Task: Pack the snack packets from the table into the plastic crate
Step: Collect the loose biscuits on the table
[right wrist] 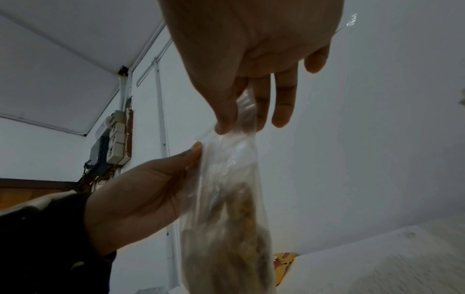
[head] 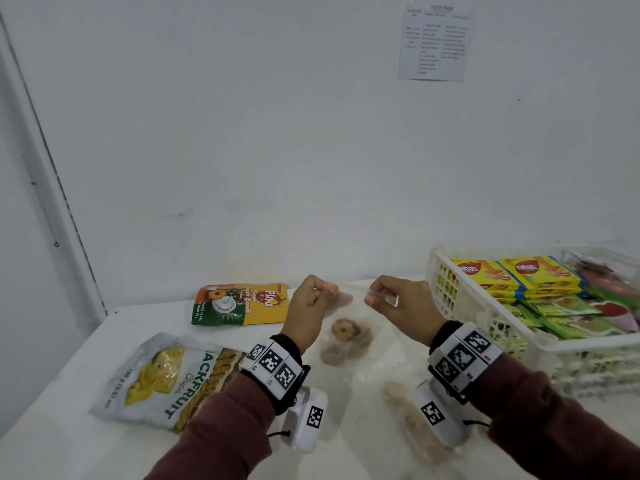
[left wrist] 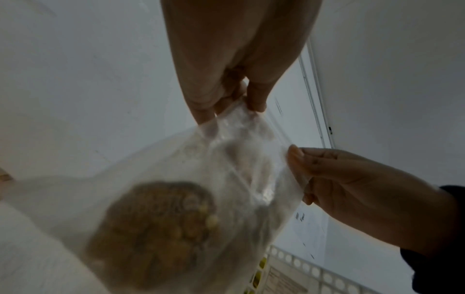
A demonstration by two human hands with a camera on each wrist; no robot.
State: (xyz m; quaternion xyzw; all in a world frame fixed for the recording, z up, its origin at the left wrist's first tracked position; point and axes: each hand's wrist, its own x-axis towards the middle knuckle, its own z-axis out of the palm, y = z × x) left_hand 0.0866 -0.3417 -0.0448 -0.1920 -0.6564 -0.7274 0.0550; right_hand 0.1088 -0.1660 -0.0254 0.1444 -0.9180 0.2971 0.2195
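Both hands hold a clear plastic bag of brown cookies [head: 349,336] up by its top edge, above the white table [head: 69,441].

The left hand [head: 306,308] and right hand [head: 403,306] each pinch a top corner of the clear bag between thumb and fingertips, other fingers curled, so it hangs between them just left of the white perforated plastic crate [head: 460,308]. This looks like the carrying step: the bag is lifted but not yet over the crate, which already holds yellow wafer packs [head: 512,275] and green packets [head: 554,306]. Next it likely needs moving right, over the rim, into whatever free room remains. A white jackfruit chips pouch [head: 166,379] and a yellow-green biscuit packet [head: 239,303] lie on the table, unpacked.
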